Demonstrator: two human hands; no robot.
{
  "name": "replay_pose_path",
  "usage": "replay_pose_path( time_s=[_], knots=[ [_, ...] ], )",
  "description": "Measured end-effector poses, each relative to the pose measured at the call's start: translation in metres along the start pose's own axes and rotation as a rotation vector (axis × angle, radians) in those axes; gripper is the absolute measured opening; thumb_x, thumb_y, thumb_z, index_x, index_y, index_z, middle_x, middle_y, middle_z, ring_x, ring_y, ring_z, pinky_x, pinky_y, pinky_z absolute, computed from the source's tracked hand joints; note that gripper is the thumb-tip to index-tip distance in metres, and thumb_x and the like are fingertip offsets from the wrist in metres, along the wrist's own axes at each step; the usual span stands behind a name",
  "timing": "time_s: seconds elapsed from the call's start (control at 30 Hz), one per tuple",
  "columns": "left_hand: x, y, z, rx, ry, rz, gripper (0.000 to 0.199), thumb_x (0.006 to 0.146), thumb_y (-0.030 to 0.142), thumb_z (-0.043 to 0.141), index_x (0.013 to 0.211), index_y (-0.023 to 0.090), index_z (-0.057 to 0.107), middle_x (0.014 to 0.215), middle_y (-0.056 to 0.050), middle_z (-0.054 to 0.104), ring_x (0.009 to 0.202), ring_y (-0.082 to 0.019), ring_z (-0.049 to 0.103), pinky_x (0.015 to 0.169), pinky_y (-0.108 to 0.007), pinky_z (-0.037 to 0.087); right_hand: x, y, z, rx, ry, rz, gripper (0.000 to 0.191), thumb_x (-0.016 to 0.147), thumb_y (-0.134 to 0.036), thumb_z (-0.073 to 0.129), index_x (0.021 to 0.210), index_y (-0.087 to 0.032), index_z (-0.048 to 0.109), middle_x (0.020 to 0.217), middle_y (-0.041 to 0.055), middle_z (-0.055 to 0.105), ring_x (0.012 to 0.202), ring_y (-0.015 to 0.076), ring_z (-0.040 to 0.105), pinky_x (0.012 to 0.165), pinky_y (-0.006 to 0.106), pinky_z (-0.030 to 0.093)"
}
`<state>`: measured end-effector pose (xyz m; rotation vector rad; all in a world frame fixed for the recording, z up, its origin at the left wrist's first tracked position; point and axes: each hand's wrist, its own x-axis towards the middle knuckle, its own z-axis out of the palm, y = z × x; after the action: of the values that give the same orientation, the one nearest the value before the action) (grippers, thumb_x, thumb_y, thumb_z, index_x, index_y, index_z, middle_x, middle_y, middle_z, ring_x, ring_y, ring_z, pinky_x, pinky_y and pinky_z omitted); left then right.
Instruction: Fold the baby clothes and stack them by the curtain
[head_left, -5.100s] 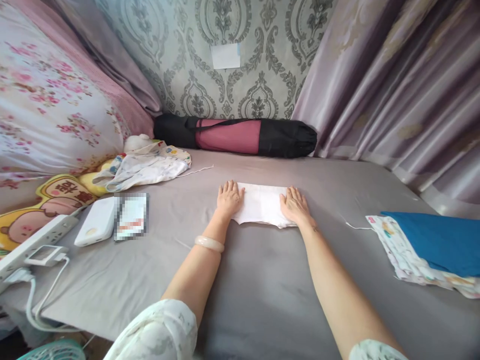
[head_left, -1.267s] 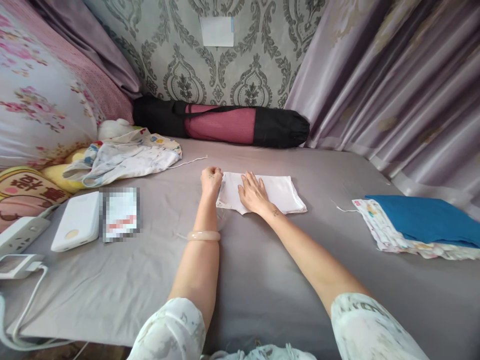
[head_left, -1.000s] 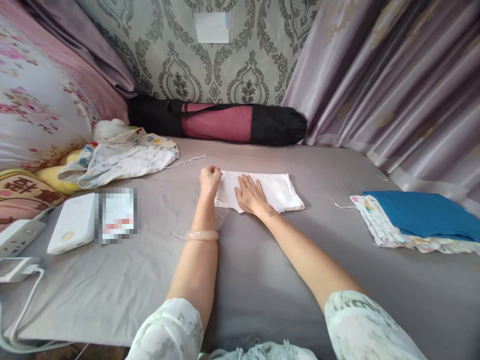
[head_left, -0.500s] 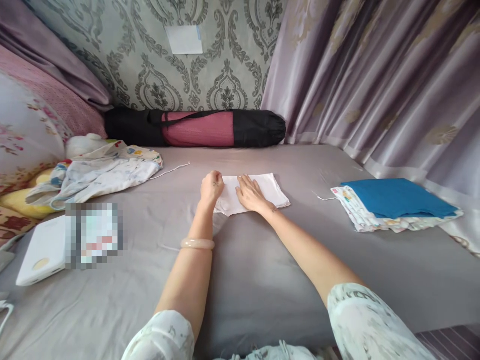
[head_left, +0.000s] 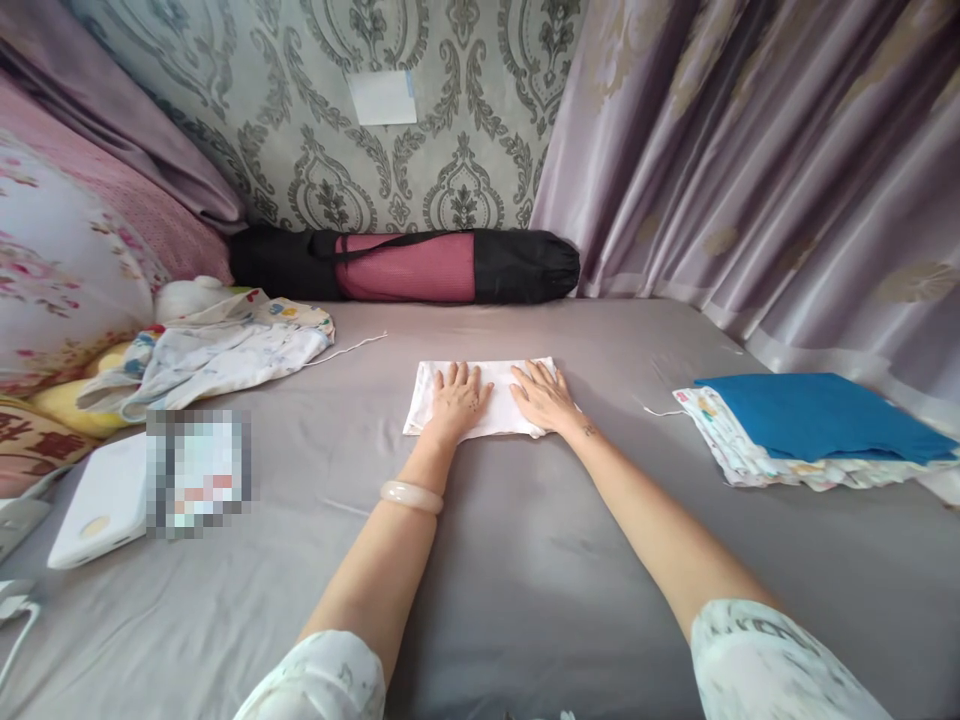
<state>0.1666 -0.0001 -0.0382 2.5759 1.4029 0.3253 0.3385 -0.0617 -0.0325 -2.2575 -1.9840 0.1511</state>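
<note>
A pale pinkish-white folded cloth [head_left: 496, 385] lies flat on the grey bed sheet [head_left: 525, 560] in front of me. My left hand [head_left: 457, 398] rests palm down on its left half, fingers spread. On the right half, my right hand [head_left: 546, 398] is also flat with its fingers apart. Both palms touch the cloth and hide parts of it; whether it is a garment I cannot tell. A light-coloured bangle [head_left: 412, 497] circles my left forearm.
At right lies a stack of folded patterned cloths [head_left: 724, 455] topped by a blue one [head_left: 817, 415]. Crumpled patterned cloth [head_left: 217, 350] and a white device [head_left: 101, 500] are at left. A black and pink rolled bag [head_left: 405, 268] lies along the wall, beside curtains [head_left: 675, 150].
My left hand has opened from a closed grip at the cloth's left edge and now lies flat on it. My right hand has shifted right across the cloth. The view has tilted slightly.
</note>
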Motion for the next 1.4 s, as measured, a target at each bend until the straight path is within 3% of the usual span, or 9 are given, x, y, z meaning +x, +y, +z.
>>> replay_pose_path(
  time_s=[0.3,0.43,0.53,0.67,0.83,0.97,1.2,1.3,1.4],
  knots=[
    [0.001,-0.003,-0.001,0.043,-0.015,-0.005,0.055,0.097,0.046,0.030,0.142,0.017,0.042,0.152,-0.016,0.036,0.143,-0.032,0.026,0.114,-0.053,0.016,0.001,0.002,-0.003,0.104,0.002,-0.008,0.053,0.098,-0.043,0.030,0.147,-0.024,0.038,0.157,0.0081,0.028,0.146,0.0263,0.019,0.116,0.053,0.011],
    [0.007,-0.009,-0.003,-0.046,-0.056,-0.018,0.054,0.095,0.046,0.036,0.141,0.018,0.043,0.154,-0.015,0.034,0.144,-0.031,0.025,0.115,-0.053,0.015,0.008,0.017,-0.015,0.340,0.042,0.054,0.051,0.096,-0.032,0.037,0.145,-0.018,0.041,0.151,0.0094,0.040,0.139,0.0174,0.035,0.114,0.035,0.026],
    [0.013,-0.017,-0.017,-0.187,-0.106,-0.036,0.051,0.091,0.037,0.047,0.138,0.017,0.047,0.146,-0.015,0.046,0.136,-0.028,0.040,0.112,-0.044,0.027,0.010,0.037,-0.026,0.517,0.099,0.194,0.048,0.094,-0.026,0.037,0.139,-0.014,0.048,0.140,0.0117,0.054,0.124,0.0162,0.052,0.101,0.027,0.039],
    [0.013,-0.036,-0.043,-0.300,-0.032,-0.200,0.043,0.090,0.031,0.045,0.128,0.015,0.057,0.122,-0.012,0.066,0.114,-0.023,0.060,0.095,-0.030,0.044,0.004,0.063,-0.037,0.475,0.074,0.367,0.036,0.092,-0.025,0.041,0.112,-0.016,0.069,0.106,0.0042,0.072,0.094,0.0159,0.066,0.075,0.022,0.046],
    [0.003,-0.066,-0.061,-0.173,0.003,-0.555,0.030,0.087,0.033,0.050,0.106,0.019,0.069,0.115,-0.013,0.069,0.113,-0.031,0.061,0.090,-0.037,0.046,-0.003,0.075,-0.038,0.352,0.001,0.454,0.027,0.087,-0.031,0.053,0.086,-0.015,0.074,0.080,0.0053,0.073,0.079,0.0189,0.067,0.064,0.023,0.043],
    [-0.003,-0.078,-0.060,-0.150,-0.035,-0.658,0.028,0.084,0.039,0.056,0.097,0.020,0.070,0.112,-0.015,0.070,0.113,-0.034,0.061,0.089,-0.040,0.046,-0.003,0.065,-0.036,0.227,-0.007,0.451,0.030,0.084,-0.040,0.058,0.090,-0.016,0.074,0.095,0.0130,0.073,0.095,0.0235,0.066,0.076,0.026,0.045],
    [-0.001,-0.068,-0.059,-0.239,-0.085,-0.680,0.022,0.079,0.039,0.062,0.081,0.018,0.066,0.107,-0.017,0.071,0.105,-0.031,0.065,0.081,-0.034,0.048,-0.001,0.041,-0.029,0.105,-0.032,0.482,0.051,0.083,-0.052,0.056,0.115,-0.014,0.068,0.134,0.0208,0.054,0.125,0.0291,0.051,0.096,0.034,0.042],
    [0.000,-0.065,-0.059,-0.277,-0.075,-0.680,0.019,0.074,0.035,0.068,0.076,0.017,0.063,0.100,-0.017,0.072,0.099,-0.030,0.067,0.075,-0.032,0.048,0.002,0.037,-0.029,0.131,-0.042,0.502,0.047,0.082,-0.048,0.057,0.113,-0.014,0.069,0.132,0.0202,0.056,0.124,0.0293,0.053,0.094,0.034,0.044],
    [0.000,-0.064,-0.057,-0.350,-0.035,-0.702,0.019,0.069,0.032,0.072,0.073,0.016,0.061,0.088,-0.016,0.072,0.088,-0.029,0.069,0.067,-0.030,0.048,0.005,0.035,-0.029,0.204,-0.047,0.486,0.036,0.077,-0.041,0.060,0.100,-0.016,0.072,0.114,0.0178,0.067,0.112,0.0281,0.061,0.084,0.030,0.048]
  ],
)
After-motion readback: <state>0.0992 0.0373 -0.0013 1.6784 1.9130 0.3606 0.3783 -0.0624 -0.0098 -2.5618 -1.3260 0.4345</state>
